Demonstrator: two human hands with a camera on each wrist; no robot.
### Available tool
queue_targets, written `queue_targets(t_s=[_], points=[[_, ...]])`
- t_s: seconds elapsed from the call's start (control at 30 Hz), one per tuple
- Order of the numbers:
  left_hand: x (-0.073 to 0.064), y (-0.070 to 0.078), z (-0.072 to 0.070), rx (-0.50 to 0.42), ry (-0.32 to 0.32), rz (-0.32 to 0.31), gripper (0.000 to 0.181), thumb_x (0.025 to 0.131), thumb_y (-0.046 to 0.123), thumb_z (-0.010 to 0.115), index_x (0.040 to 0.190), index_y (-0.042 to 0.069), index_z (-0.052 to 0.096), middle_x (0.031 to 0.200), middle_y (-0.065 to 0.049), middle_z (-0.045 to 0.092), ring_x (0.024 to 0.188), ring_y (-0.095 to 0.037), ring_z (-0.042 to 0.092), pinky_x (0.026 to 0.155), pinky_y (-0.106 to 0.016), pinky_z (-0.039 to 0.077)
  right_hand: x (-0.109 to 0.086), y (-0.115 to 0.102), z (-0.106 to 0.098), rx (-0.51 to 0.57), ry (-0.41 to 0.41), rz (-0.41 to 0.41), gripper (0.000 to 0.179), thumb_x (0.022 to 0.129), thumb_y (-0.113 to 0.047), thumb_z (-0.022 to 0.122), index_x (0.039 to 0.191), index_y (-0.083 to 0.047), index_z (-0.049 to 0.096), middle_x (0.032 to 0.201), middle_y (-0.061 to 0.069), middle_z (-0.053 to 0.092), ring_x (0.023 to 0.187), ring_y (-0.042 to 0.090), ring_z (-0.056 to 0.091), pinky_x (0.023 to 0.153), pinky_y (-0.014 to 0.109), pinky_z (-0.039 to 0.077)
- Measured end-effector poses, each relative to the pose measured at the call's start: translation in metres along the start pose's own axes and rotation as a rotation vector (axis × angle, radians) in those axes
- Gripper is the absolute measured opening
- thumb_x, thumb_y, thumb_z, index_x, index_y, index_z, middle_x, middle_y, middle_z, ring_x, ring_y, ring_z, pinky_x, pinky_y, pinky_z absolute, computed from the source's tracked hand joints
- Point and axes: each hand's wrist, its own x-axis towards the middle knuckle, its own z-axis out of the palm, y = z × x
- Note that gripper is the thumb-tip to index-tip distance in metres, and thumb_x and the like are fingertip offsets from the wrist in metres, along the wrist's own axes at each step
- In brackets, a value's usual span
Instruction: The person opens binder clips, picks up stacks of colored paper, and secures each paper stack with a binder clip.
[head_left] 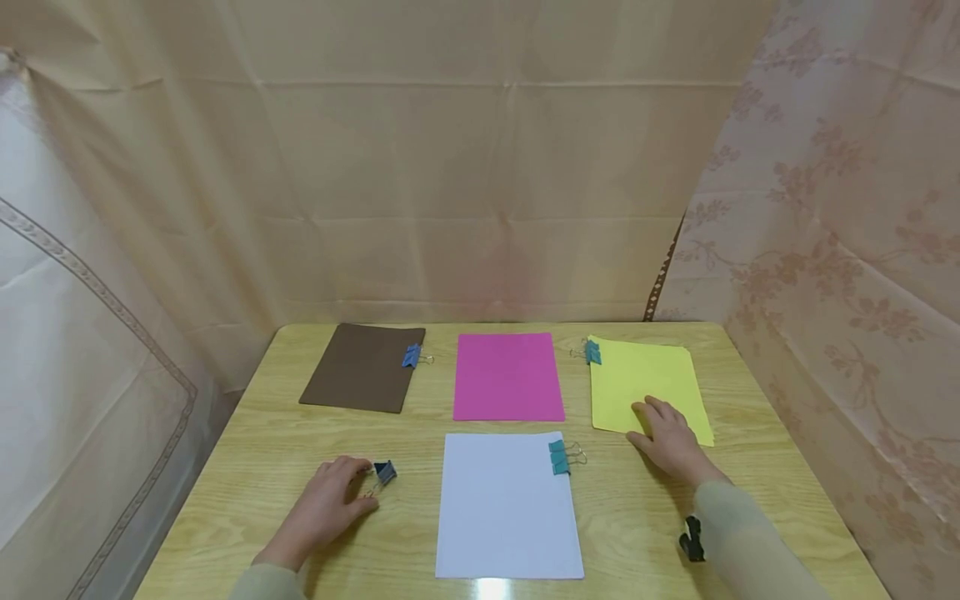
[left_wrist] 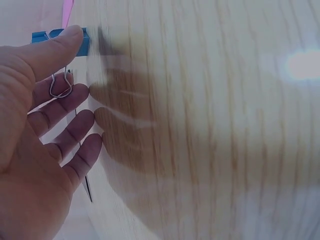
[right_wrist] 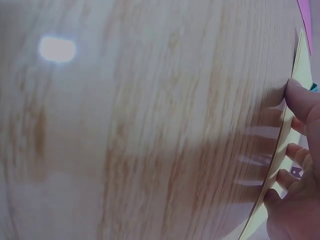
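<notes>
My left hand point(head_left: 322, 504) is by a dark blue binder clip point(head_left: 386, 473) on the table. In the left wrist view the thumb overlaps the clip point(left_wrist: 86, 45), its wire handle shows in front of the fingers, and a gap parts thumb and fingers. My right hand point(head_left: 670, 437) rests at the near edge of a yellow paper stack point(head_left: 637, 379), fingers over the sheets and thumb near the edge. A teal binder clip point(head_left: 593, 352) grips that stack's left edge. In the right wrist view the right hand point(right_wrist: 300, 165) lies along the yellow paper point(right_wrist: 272, 187).
A white paper stack point(head_left: 506, 508) with a teal binder clip point(head_left: 559, 457) lies front centre. Behind it is a pink stack point(head_left: 507, 377). A brown stack point(head_left: 363, 367) with a blue clip point(head_left: 412, 356) lies back left. A black clip point(head_left: 692, 539) sits beside my right sleeve.
</notes>
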Motion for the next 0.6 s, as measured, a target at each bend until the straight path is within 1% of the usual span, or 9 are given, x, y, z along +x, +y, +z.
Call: queue_targets(t_s=[0.2, 0.43, 0.6], points=[[-0.0001, 0.001, -0.0002, -0.011, 0.002, -0.019, 0.047, 0.085, 0.026, 0.084, 0.124, 0.008, 0.066, 0.125, -0.009, 0.065, 0.119, -0.032, 0.056, 0.105, -0.053, 0.044, -0.0015, -0.0001, 0.0003, -0.059, 0.019, -0.023, 0.056, 0.101, -0.028, 0.064, 0.145, 0.003, 0.047, 0.153, 0.034, 0.034, 0.138, 0.059, 0.029, 0.107, 0.077, 0.028], [-0.0001, 0.0018, -0.0016, -0.024, -0.004, -0.04, 0.05, 0.085, 0.03, 0.084, 0.124, 0.007, 0.065, 0.122, -0.008, 0.065, 0.117, -0.032, 0.058, 0.103, -0.055, 0.046, -0.0039, -0.0004, 0.0002, -0.103, 0.032, -0.049, 0.055, 0.101, -0.029, 0.063, 0.144, 0.003, 0.049, 0.151, 0.034, 0.037, 0.137, 0.059, 0.032, 0.107, 0.076, 0.028], [-0.0011, 0.0028, -0.0022, -0.025, 0.003, -0.056, 0.049, 0.085, 0.029, 0.084, 0.125, 0.007, 0.065, 0.12, -0.008, 0.066, 0.116, -0.031, 0.059, 0.102, -0.054, 0.047, -0.0041, -0.0002, 0.0011, -0.125, 0.031, -0.04, 0.055, 0.102, -0.031, 0.062, 0.145, 0.0, 0.048, 0.153, 0.032, 0.037, 0.138, 0.059, 0.032, 0.105, 0.077, 0.029]])
